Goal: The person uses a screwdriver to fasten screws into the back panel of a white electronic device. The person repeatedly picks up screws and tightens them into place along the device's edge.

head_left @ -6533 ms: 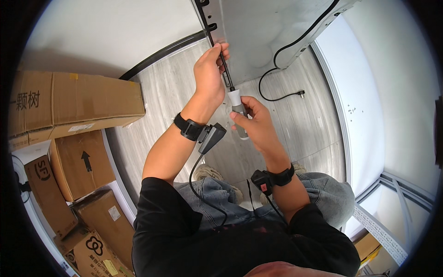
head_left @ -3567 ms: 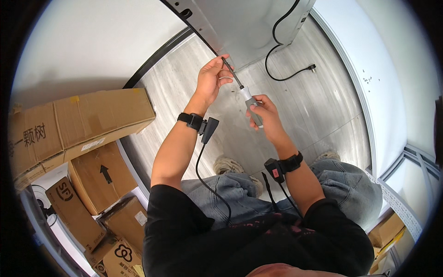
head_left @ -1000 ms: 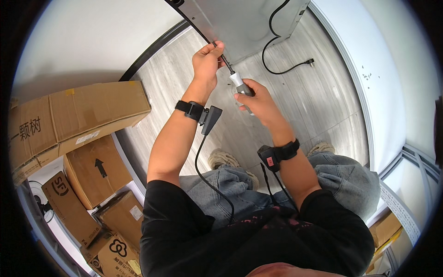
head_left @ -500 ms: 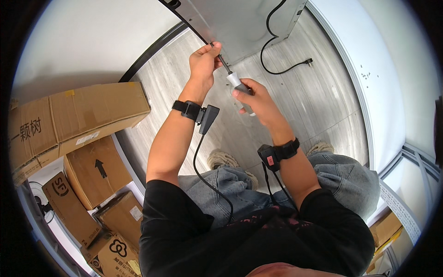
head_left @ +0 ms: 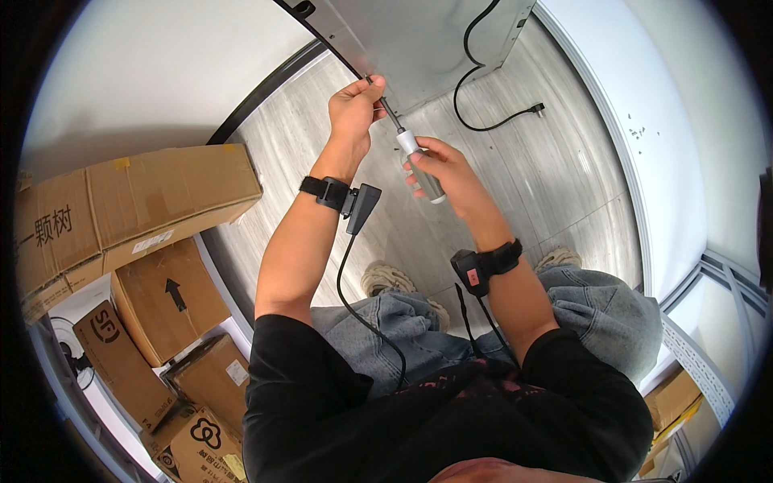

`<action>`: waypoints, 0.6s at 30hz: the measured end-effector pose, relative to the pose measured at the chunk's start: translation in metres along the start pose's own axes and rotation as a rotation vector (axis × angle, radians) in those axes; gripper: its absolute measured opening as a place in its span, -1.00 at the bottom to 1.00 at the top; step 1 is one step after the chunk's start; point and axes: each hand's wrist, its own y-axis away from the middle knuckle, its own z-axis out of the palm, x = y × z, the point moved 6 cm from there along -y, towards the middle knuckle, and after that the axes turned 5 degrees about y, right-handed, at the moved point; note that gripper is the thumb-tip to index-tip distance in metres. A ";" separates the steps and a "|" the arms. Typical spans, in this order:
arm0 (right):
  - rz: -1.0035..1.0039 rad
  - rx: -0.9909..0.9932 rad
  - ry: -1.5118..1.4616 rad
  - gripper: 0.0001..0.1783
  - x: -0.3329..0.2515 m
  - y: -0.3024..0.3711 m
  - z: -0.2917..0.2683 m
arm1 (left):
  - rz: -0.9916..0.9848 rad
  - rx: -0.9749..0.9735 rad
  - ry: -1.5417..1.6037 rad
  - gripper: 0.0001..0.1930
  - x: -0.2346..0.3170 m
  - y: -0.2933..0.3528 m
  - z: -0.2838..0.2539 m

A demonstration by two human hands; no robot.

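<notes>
A screwdriver (head_left: 427, 181) with a grey and white handle slants up and left toward the lower edge of a metal cabinet panel (head_left: 419, 48). Around its handle are the fingers of my right hand (head_left: 447, 173). My left hand (head_left: 354, 113) pinches the shaft near its tip, right at the panel's edge. Whether a screw sits at the tip is hidden by the fingers. Both wrists carry black straps with small cabled boxes.
A black power cord (head_left: 459, 101) hangs off the panel, its plug (head_left: 538, 109) on the wood-look floor (head_left: 564, 161). Cardboard boxes (head_left: 173, 185) are stacked at the left. White walls stand on both sides, with a metal shelf frame (head_left: 700, 354) at the lower right.
The fingers of my right hand have shifted on the screwdriver handle, which looks turned and stands slightly steeper. My left hand stays almost in place at the tip.
</notes>
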 end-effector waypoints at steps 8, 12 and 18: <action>-0.212 -0.020 0.145 -0.54 0.008 -0.009 -0.007 | 0.018 0.023 -0.006 -0.91 0.004 0.006 0.006; -0.202 -0.030 0.262 -0.54 0.003 -0.004 0.001 | 0.019 0.022 -0.073 -0.89 0.006 0.005 0.004; 0.112 -0.126 -0.248 -0.55 0.007 -0.004 -0.005 | -0.012 0.003 -0.049 -0.89 0.006 0.003 0.000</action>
